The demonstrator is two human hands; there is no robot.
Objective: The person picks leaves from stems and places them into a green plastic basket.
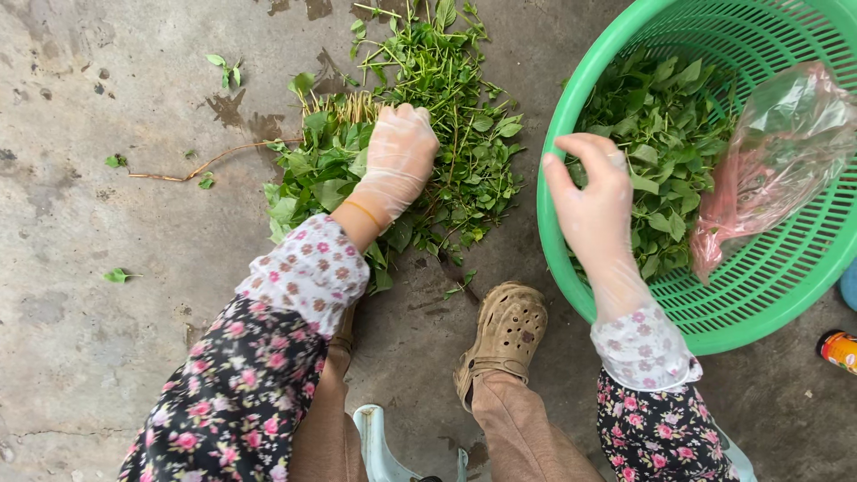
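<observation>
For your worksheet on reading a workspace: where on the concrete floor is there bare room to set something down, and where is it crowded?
Free: floor left of the herb pile. Crowded: between pile and green basket, taken by the right hand and a clog.

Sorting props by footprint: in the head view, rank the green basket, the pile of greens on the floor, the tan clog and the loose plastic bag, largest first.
1. green basket
2. pile of greens
3. and 4. plastic bag and tan clog: unsure; the bag looks larger, but it is crumpled and the edge crops it.

Soft even daylight, faint shadows, sharp focus, no glare.
</observation>
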